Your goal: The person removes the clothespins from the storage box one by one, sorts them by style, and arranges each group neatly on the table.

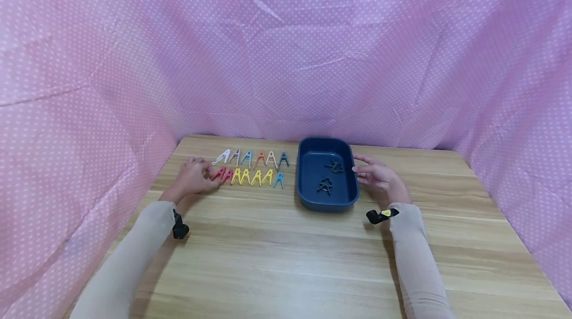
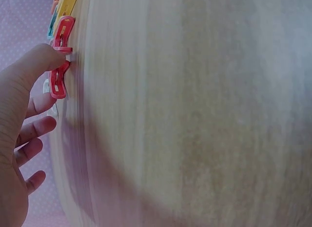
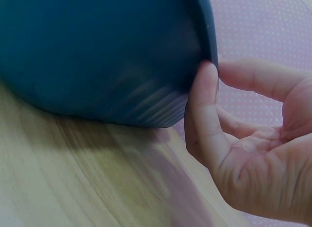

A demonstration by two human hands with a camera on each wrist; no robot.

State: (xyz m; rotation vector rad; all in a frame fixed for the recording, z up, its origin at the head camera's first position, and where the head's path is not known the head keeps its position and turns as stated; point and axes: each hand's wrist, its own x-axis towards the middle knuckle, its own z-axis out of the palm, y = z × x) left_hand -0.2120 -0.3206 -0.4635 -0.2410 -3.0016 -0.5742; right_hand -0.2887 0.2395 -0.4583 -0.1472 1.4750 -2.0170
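Observation:
My left hand (image 1: 193,176) is at the left end of a lower row of clothespins. Its thumb and index finger pinch the endmost red clothespin (image 2: 58,81), while the other fingers are spread apart. A second red clothespin (image 2: 63,32) stands right beside the thumb. My right hand (image 1: 377,174) grips the right wall of a dark blue plastic bin (image 1: 328,207), its thumb and fingers on either side of the rim. Inside the bin lie two small dark openwork pieces (image 1: 325,186), whose kind is too small to tell.
Several yellow clothespins (image 1: 256,178) and a blue clothespin (image 1: 278,180) continue the lower row. Behind it runs another row, from a white clothespin (image 1: 223,156) to a dark teal clothespin (image 1: 283,159). A pink dotted curtain (image 1: 286,61) surrounds the wooden table (image 1: 277,259).

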